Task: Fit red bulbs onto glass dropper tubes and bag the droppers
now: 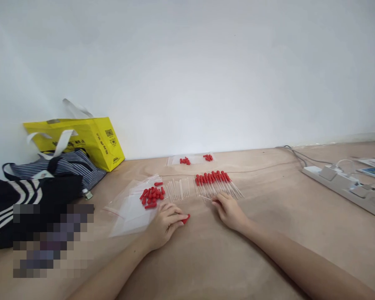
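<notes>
My left hand (pixel 166 224) pinches a red rubber dropper bulb (pixel 186 218) between thumb and fingertips, just above the brown tabletop. In my right hand (pixel 230 211) is a thin clear dropper tube (pixel 205 197), gripped near one end and pointing left. Beyond the right hand lies a row of tubes capped with red bulbs (pixel 213 178), side by side. Bare clear tubes (pixel 178 188) lie left of that row. Loose red bulbs (pixel 152 196) are heaped on a clear plastic bag (pixel 128 217) by my left hand.
Near the wall, another clear bag (pixel 195 159) carries two small clusters of red bulbs. A yellow bag (pixel 108 143), a striped bag (pixel 78 166) and black cloth (pixel 53 189) stand at the left. On the right lies a white power strip (pixel 343 187) with cables.
</notes>
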`<state>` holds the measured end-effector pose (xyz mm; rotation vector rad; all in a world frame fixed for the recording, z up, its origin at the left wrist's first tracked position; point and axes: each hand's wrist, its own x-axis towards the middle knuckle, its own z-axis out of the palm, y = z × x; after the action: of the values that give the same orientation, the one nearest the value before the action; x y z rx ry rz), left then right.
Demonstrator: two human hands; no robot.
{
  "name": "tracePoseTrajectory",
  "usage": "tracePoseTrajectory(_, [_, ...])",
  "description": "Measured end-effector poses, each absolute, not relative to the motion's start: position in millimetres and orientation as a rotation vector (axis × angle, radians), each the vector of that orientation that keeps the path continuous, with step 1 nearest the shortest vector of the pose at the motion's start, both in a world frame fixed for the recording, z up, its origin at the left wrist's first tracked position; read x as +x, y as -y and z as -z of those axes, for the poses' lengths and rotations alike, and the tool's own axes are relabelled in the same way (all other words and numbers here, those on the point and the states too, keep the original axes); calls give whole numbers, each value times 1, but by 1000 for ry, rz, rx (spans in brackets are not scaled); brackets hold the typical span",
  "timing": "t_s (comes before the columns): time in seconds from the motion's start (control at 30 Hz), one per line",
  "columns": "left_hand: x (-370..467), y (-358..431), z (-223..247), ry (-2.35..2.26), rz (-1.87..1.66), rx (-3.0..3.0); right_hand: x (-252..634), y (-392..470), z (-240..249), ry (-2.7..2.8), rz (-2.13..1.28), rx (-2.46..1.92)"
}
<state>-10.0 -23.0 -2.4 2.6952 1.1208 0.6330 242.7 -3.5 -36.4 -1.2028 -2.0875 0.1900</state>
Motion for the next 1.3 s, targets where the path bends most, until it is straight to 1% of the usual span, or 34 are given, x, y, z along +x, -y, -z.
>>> tracePoseTrajectory(0.1, [-7, 27, 0, -1175, -628, 2635, 254, 17, 38, 2122, -211, -1133])
tracePoseTrajectory(0.23, [0, 29, 6, -1489, -727, 2559, 247, 25, 33, 2171, -238, -1081])
tracePoseTrajectory(0.3, [4, 29, 10, -1565, -748, 2542, 239, 27, 32, 2193, -236, -1084])
tracePoseTrajectory(0.47, [11, 31, 14, -1523, -824, 2537, 225, 30, 33, 2207, -232, -1095])
tracePoseTrajectory(0.7, [18, 34, 14, -1513, -825, 2500, 217, 35, 32, 2213, -259, -1092])
tracePoseTrajectory(0.97, [17, 32, 18, -1596, -843, 2437, 217, 37, 31, 2181, -270, -1109])
tracePoseTrajectory(1.3, [18, 35, 17, -1516, -877, 2474, 216, 42, 26, 2264, -282, -963])
